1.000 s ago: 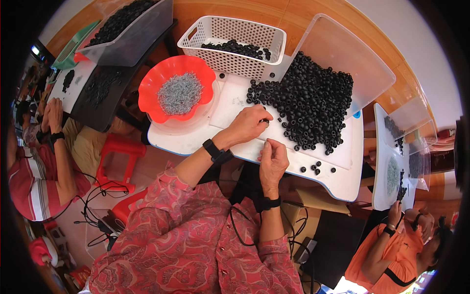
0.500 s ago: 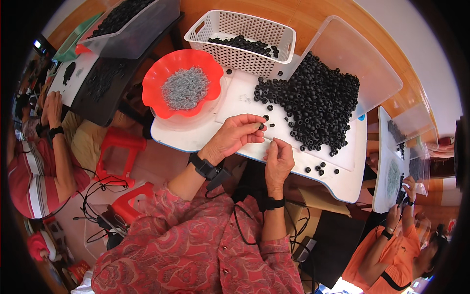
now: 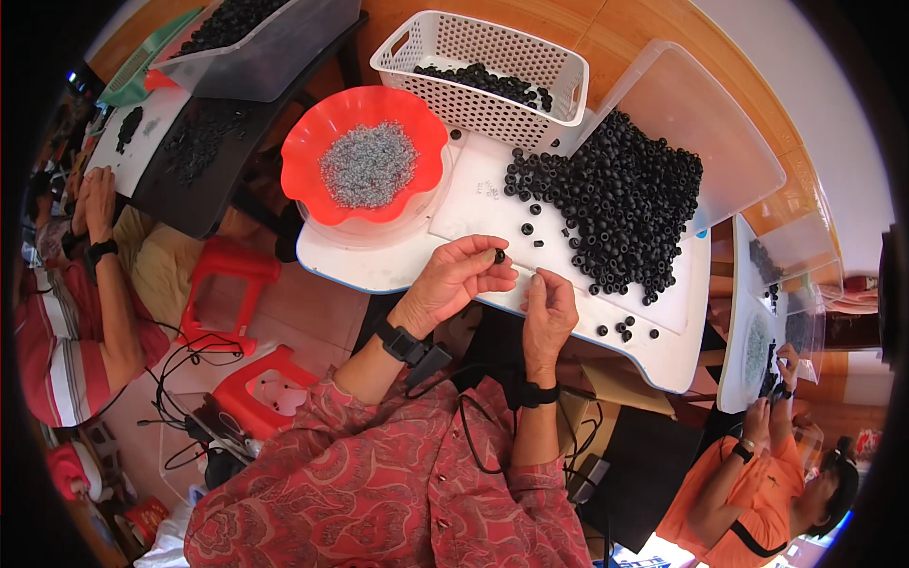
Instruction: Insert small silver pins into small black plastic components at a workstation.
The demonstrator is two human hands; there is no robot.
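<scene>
Lifting clear of the worktop (image 3: 568, 284), my left hand (image 3: 459, 279) now pinches one black ring (image 3: 499, 256) in a narrow grip; my right hand (image 3: 549, 308) has drawn close, fingertips nipped on something too small to tell.

One red scalloped bowl (image 3: 312, 156) of small grey bits, one white lattice basket (image 3: 473, 47), two clear plastic bins (image 3: 729, 151), two red stools (image 3: 222, 284). Black rubber rings (image 3: 615, 204) in the heap too many to count; five loose ones (image 3: 627, 328) at the white desk's (image 3: 398, 270) near edge. Three people in view, six hands; one ring (image 3: 499, 256) pinched in the left hand (image 3: 459, 279).
</scene>
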